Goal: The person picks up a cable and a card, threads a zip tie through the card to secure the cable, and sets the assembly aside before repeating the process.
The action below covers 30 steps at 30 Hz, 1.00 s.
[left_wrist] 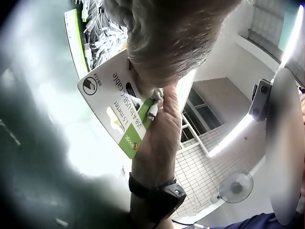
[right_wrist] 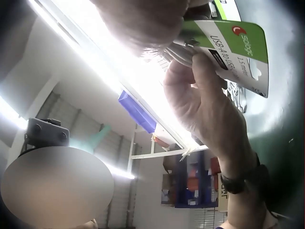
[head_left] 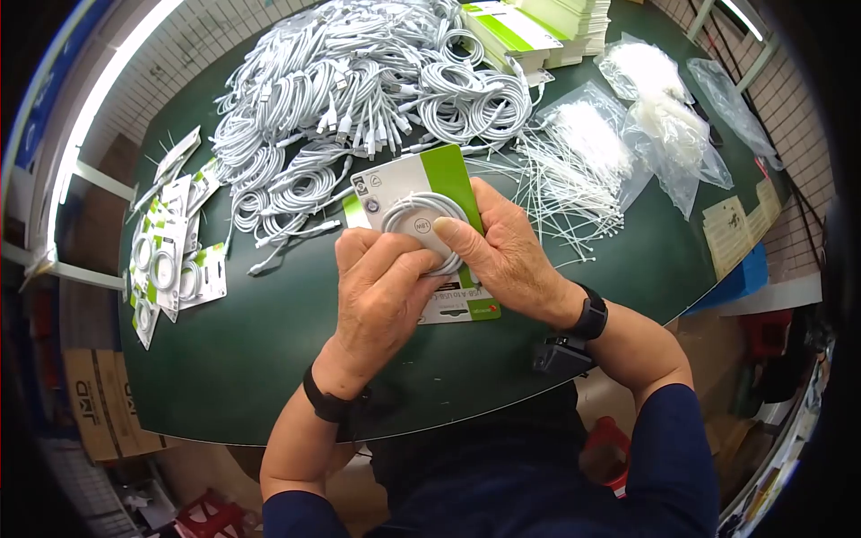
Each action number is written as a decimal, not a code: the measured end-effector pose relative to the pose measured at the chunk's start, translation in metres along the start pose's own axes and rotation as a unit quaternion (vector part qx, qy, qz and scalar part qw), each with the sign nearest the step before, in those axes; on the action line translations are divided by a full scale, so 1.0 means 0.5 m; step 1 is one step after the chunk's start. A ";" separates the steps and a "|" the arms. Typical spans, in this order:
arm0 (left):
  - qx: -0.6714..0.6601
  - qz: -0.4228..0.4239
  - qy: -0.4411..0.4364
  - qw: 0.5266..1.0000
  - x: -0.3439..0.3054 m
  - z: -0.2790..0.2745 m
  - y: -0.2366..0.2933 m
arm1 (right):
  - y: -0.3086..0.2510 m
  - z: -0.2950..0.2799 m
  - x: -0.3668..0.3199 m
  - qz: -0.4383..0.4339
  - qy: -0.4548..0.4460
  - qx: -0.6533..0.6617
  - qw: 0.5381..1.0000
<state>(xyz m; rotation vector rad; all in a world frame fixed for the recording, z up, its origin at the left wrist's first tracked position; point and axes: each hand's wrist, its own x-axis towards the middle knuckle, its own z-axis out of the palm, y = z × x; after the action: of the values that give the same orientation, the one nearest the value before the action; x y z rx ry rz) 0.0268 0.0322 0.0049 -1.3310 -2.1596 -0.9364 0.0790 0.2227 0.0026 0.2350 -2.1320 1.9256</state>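
Note:
A green and white card is held between both hands above the table's middle, with a coiled white cable lying against its face. My right hand grips the card's edge, its thumb pressed on the coil. The curled fingers of my left hand pinch the coil's lower left side. In the left wrist view, the printed card shows beside a cable plug. The right wrist view shows the printed end of the card and part of the coil.
A large heap of coiled cables covers the table's far side. Loose white ties and plastic bags lie to the right, behind them stacked cards. Carded cables sit at the left edge.

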 end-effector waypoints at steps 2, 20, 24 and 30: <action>-0.037 -0.003 0.000 0.999 0.000 0.000 -0.006 | 0.000 -0.001 -0.005 0.011 -0.002 0.001 1.000; -0.114 -0.056 0.012 0.992 -0.001 -0.002 -0.018 | 0.029 0.017 -0.010 0.051 0.035 0.045 0.997; -0.097 -0.002 0.012 0.995 -0.013 0.007 -0.034 | 0.023 0.012 -0.012 0.038 0.025 0.035 0.998; -0.079 0.029 0.090 0.992 -0.007 -0.021 -0.032 | 0.025 0.017 0.008 0.022 0.051 0.100 0.993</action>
<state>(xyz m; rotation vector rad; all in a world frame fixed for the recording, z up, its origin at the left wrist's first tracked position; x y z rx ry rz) 0.0142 0.0176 0.0048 -1.3195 -1.9347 -1.1781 0.0706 0.2160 -0.0088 0.1247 -1.8965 2.1307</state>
